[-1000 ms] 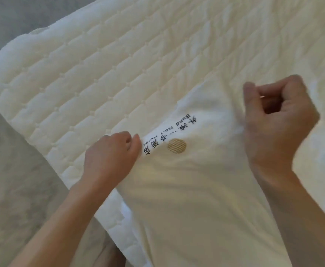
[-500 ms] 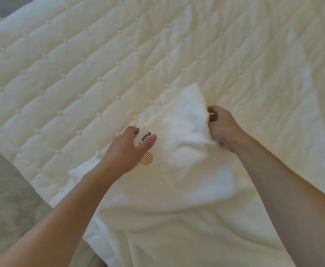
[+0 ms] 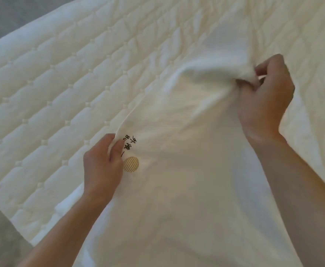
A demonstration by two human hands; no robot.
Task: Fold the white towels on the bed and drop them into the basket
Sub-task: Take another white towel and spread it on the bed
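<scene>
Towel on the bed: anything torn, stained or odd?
No damage or stains show. The towel lies rumpled, bunched where the right hand pinches it; the left hand grips the edge beside the logo.

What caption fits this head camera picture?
Both hands, left hand and right hand, pinch a white towel over the quilted bed.
</scene>
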